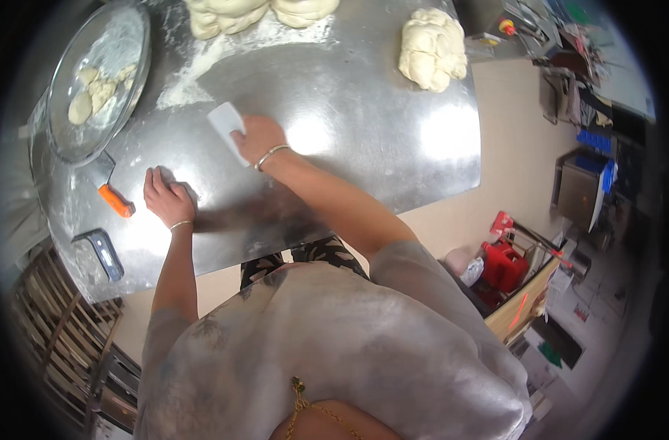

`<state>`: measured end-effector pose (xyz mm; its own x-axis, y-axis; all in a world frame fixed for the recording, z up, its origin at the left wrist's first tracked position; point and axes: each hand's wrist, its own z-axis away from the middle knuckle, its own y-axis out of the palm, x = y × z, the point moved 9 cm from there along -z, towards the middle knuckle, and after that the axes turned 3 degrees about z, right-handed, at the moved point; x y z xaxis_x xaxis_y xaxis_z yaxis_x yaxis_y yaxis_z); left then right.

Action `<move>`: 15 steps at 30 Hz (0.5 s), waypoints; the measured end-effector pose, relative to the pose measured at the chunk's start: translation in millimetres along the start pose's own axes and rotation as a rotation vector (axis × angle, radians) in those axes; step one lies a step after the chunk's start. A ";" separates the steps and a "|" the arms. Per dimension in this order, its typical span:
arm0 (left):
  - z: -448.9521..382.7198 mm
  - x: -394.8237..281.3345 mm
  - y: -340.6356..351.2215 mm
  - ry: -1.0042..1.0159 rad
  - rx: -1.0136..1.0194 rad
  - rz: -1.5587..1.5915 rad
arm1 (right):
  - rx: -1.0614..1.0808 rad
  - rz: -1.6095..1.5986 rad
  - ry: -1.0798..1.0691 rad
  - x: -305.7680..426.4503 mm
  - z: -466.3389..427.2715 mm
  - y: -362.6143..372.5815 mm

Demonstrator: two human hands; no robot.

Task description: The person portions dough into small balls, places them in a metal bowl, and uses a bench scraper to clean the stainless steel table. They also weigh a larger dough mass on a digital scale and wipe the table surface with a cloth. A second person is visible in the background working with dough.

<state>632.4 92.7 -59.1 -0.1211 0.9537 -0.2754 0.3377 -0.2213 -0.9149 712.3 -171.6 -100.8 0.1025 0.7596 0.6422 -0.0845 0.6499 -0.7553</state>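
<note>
My right hand [261, 138] grips a white dough scraper [226, 122] over the middle of the steel table [334, 118]. Resting on the tabletop to the left, my left hand [168, 199] holds nothing, its fingers slightly bent and apart. Beside it lies a metal scraper with an orange handle [115, 201]. White flour [188, 91] is spread beyond my right hand, in front of large lumps of dough [227, 16] at the far edge. Another lumpy mass of dough [433, 49] sits at the far right.
A clear oval bowl [131, 110] at the far left holds small dough pieces [99, 94]. A digital scale [106, 254] lies near the table's left corner. Below it stands a slatted rack [56, 324]. A red plastic container [503, 265] is on the right, beyond the table's edge.
</note>
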 end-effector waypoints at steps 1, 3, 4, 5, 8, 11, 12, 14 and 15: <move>0.5 1.7 0.3 -0.023 0.015 -0.019 | -0.026 -0.072 -0.034 -1.6 8.6 -12.8; 0.7 1.8 0.8 -0.034 0.023 -0.013 | -0.085 -0.266 -0.125 -32.4 25.5 -61.3; 1.0 2.0 0.1 -0.034 0.025 -0.015 | -0.085 -0.331 0.107 -88.8 40.1 -92.7; 1.4 1.7 -0.8 -0.027 0.023 -0.034 | -0.236 -0.167 0.310 -148.3 66.8 -143.6; 1.7 1.6 -0.6 -0.021 0.035 -0.016 | -0.502 0.333 0.861 -310.0 170.1 -292.1; 1.4 1.1 -0.4 -0.028 0.035 -0.022 | -0.509 0.520 1.114 -407.1 258.6 -368.4; 0.0 1.1 0.2 -0.031 0.038 -0.038 | -0.612 0.335 1.066 -424.4 263.3 -373.0; -1.0 0.8 0.6 -0.035 0.050 -0.047 | -0.639 0.222 1.019 -433.8 246.7 -363.3; -1.6 0.6 1.1 -0.037 0.053 -0.051 | -0.591 0.271 0.967 -424.8 219.6 -350.1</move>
<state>634.3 93.4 -59.8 -0.1713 0.9561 -0.2376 0.2806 -0.1838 -0.9421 480.7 -716.8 -80.5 0.8864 0.3722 0.2751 0.2292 0.1635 -0.9596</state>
